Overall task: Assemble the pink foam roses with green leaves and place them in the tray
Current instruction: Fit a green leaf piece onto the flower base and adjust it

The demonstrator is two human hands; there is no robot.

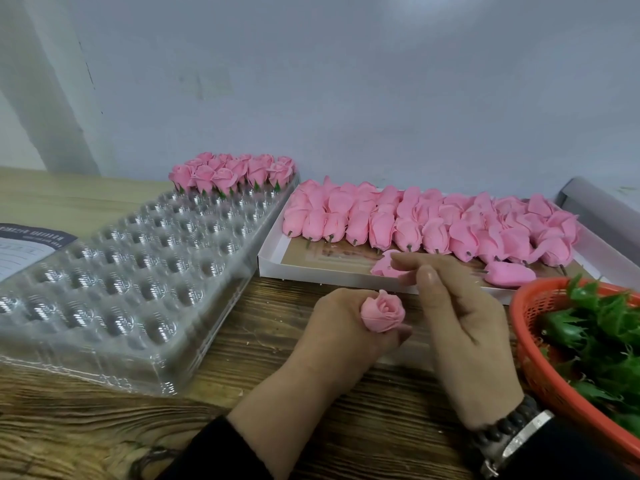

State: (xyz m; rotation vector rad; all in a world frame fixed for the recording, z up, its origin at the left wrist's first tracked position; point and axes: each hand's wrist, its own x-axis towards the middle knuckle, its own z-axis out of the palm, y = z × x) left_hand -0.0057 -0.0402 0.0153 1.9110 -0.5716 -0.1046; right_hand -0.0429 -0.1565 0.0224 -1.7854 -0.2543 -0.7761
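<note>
The left hand (341,336) is curled into a loose fist, and its grip closes around the base of a pink foam rose (382,310) that stands up above the fingers. The right hand (460,327) lies just right of this grip, fingers relaxed and half bent, index finger stretched forward. The right wrist wears a watch (512,434) and both forearms have dark sleeves.
</note>
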